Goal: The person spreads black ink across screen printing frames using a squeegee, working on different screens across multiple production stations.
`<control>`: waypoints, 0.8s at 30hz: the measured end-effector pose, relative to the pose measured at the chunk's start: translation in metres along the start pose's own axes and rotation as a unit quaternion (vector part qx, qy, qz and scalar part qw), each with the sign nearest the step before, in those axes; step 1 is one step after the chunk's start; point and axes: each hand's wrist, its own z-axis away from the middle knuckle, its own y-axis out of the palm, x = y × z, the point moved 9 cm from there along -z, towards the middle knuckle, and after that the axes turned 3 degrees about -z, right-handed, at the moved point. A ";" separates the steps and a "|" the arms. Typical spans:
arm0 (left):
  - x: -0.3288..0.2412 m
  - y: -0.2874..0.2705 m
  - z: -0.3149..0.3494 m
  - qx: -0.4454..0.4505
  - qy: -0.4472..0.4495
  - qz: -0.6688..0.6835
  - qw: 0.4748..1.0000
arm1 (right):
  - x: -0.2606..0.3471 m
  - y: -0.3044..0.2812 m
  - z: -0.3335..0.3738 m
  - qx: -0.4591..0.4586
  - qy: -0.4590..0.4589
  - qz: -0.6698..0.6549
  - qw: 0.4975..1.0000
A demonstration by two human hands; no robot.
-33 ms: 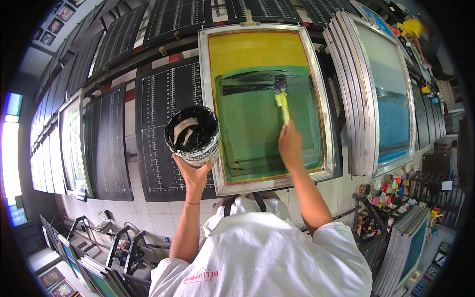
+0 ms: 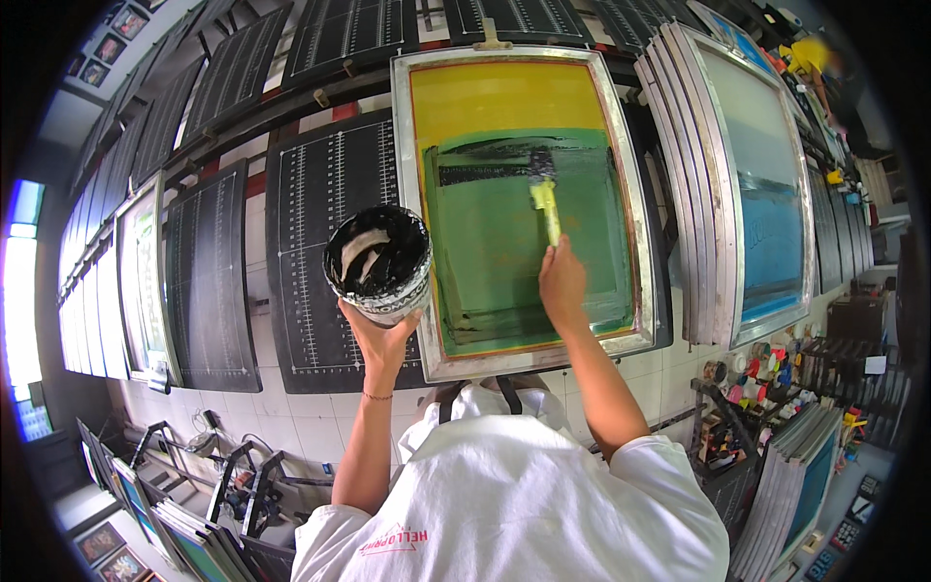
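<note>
My left hand (image 2: 380,330) is wrapped round the lower part of a white tub of black ink (image 2: 383,257), tilted so its smeared inside shows. In my right hand (image 2: 562,286) is the yellow handle of an ink-stained spatula (image 2: 545,199), its dark blade against the screen. The screen-printing frame (image 2: 635,262) lies before me, with a pale metal border, a yellow upper band and a green mesh area below. Black ink streaks (image 2: 485,170) run across the upper part of the green area. The tub is held just left of the frame's edge.
Black boards with white ruled marks (image 2: 330,175) lie left of the frame and along the back. Several metal-edged screens (image 2: 766,204) lean in a stack at the right. Further right are shelves of colourful containers (image 2: 742,378) and a person in yellow (image 2: 807,56).
My right hand and the spatula have shifted slightly to the left across the inked band. My left hand and the tub have stayed nearly still.
</note>
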 end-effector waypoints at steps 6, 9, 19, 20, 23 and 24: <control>0.000 -0.018 0.000 -0.002 0.011 0.001 1.000 | 0.064 0.041 0.017 0.016 -0.046 -0.016 0.999; 0.002 -0.032 0.001 -0.008 0.012 0.000 1.000 | 0.084 0.050 0.022 0.026 -0.060 -0.029 0.997; 0.011 -0.037 -0.013 0.004 0.024 -0.062 0.998 | 0.069 0.042 0.031 0.247 0.139 -0.534 0.797; 0.005 -0.035 -0.018 0.006 0.024 -0.073 0.997 | 0.073 0.022 0.030 0.257 0.134 -0.540 0.790; -0.022 -0.018 -0.034 0.017 0.050 -0.145 0.988 | 0.079 -0.046 0.022 0.244 0.060 -0.491 0.834; -0.027 -0.008 -0.039 0.034 0.059 -0.158 0.985 | 0.084 -0.073 0.020 0.210 -0.006 -0.425 0.880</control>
